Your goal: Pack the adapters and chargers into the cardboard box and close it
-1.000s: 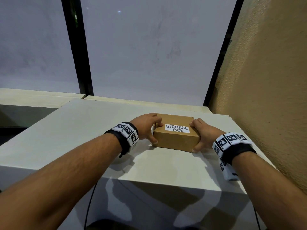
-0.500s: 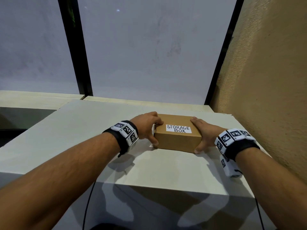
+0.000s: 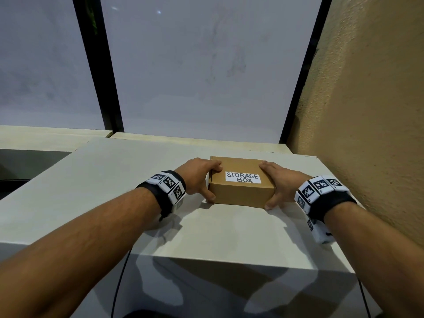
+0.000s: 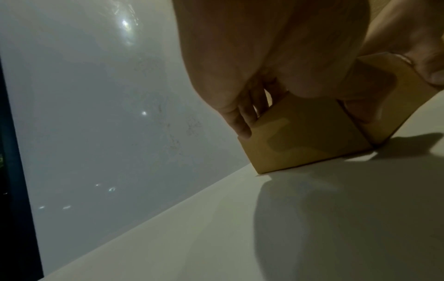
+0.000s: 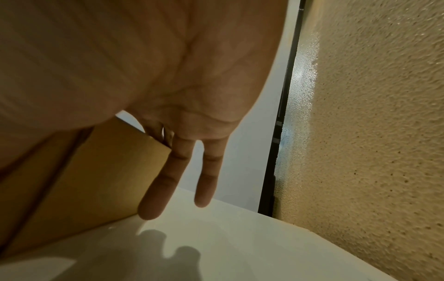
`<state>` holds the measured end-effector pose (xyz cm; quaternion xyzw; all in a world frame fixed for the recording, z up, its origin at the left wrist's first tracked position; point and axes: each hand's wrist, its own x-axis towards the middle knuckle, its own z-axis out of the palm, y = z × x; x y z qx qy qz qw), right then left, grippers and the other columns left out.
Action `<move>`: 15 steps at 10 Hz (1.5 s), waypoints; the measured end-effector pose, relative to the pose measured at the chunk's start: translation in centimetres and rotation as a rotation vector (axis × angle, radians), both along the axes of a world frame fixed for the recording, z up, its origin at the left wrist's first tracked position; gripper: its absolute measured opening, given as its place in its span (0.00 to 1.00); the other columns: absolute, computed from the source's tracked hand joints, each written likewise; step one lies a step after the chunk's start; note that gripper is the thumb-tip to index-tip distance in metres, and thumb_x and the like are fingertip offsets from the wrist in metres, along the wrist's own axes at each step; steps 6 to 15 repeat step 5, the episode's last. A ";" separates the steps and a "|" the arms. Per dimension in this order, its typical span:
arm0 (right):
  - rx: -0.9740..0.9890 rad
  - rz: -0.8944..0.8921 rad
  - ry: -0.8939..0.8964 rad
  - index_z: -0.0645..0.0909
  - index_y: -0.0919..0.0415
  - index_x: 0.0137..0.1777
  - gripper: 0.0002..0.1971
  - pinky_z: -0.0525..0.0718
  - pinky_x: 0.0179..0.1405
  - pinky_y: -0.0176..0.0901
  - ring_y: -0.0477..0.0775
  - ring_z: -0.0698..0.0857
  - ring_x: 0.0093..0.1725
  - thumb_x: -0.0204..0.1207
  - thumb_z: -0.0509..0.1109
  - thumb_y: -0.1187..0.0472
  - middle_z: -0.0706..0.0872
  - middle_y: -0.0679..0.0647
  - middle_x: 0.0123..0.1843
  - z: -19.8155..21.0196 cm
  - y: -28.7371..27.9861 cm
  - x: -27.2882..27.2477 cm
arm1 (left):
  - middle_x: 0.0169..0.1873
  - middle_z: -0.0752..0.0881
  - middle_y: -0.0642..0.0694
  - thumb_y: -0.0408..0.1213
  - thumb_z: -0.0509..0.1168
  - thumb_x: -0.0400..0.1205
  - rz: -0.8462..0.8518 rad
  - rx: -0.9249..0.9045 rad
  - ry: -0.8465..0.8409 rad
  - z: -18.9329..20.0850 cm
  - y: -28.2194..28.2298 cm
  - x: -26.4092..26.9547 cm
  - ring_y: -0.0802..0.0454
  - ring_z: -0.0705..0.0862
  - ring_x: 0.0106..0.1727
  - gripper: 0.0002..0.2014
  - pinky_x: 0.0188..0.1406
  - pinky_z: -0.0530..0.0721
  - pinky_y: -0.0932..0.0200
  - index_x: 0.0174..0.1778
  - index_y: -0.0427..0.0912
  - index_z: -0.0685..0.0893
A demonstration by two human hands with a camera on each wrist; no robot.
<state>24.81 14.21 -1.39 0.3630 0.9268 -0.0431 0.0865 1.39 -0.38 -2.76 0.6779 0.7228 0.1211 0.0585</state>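
The closed cardboard box (image 3: 241, 195), marked "STORAGE BOX" on a white label, sits flat on the white table (image 3: 110, 180) toward its back right. My left hand (image 3: 202, 179) grips the box's left side, fingers over the top edge and thumb at the front corner. My right hand (image 3: 276, 183) grips the right side the same way. In the left wrist view the left hand (image 4: 276, 57) lies along the box (image 4: 300, 136). In the right wrist view two fingers (image 5: 165, 180) of the right hand hang straight past the box (image 5: 96, 180). No adapters or chargers show.
A rough tan wall (image 3: 367, 111) rises close to the right of the table. Frosted window panes (image 3: 206, 65) with black frames (image 3: 101, 88) stand behind it. The table's front edge (image 3: 229, 262) lies near me, with a cable (image 3: 119, 283) hanging below.
The box has been squared up slightly between my hands. Both hands keep their hold on its sides.
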 end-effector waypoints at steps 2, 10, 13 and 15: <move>0.037 -0.005 -0.039 0.47 0.50 0.87 0.67 0.73 0.76 0.56 0.55 0.68 0.81 0.53 0.86 0.37 0.52 0.43 0.88 0.5 0.1 -0.1 | 0.76 0.74 0.56 0.56 0.81 0.62 -0.028 -0.087 0.037 1.5 0.6 -0.6 0.50 0.73 0.74 0.46 0.72 0.70 0.53 0.76 0.50 0.72; -0.105 -0.020 -0.211 0.42 0.46 0.87 0.57 0.64 0.81 0.53 0.55 0.67 0.82 0.67 0.71 0.28 0.58 0.49 0.88 5.3 3.2 -0.9 | 0.80 0.63 0.63 0.69 0.55 0.74 -0.122 -0.128 -0.067 5.6 4.9 -6.4 0.62 0.55 0.83 0.33 0.82 0.54 0.48 0.75 0.60 0.73; -0.105 -0.020 -0.211 0.42 0.46 0.87 0.57 0.64 0.81 0.53 0.55 0.67 0.82 0.67 0.71 0.28 0.58 0.49 0.88 5.3 3.2 -0.9 | 0.80 0.63 0.63 0.69 0.55 0.74 -0.122 -0.128 -0.067 5.6 4.9 -6.4 0.62 0.55 0.83 0.33 0.82 0.54 0.48 0.75 0.60 0.73; -0.105 -0.020 -0.211 0.42 0.46 0.87 0.57 0.64 0.81 0.53 0.55 0.67 0.82 0.67 0.71 0.28 0.58 0.49 0.88 5.3 3.2 -0.9 | 0.80 0.63 0.63 0.69 0.55 0.74 -0.122 -0.128 -0.067 5.6 4.9 -6.4 0.62 0.55 0.83 0.33 0.82 0.54 0.48 0.75 0.60 0.73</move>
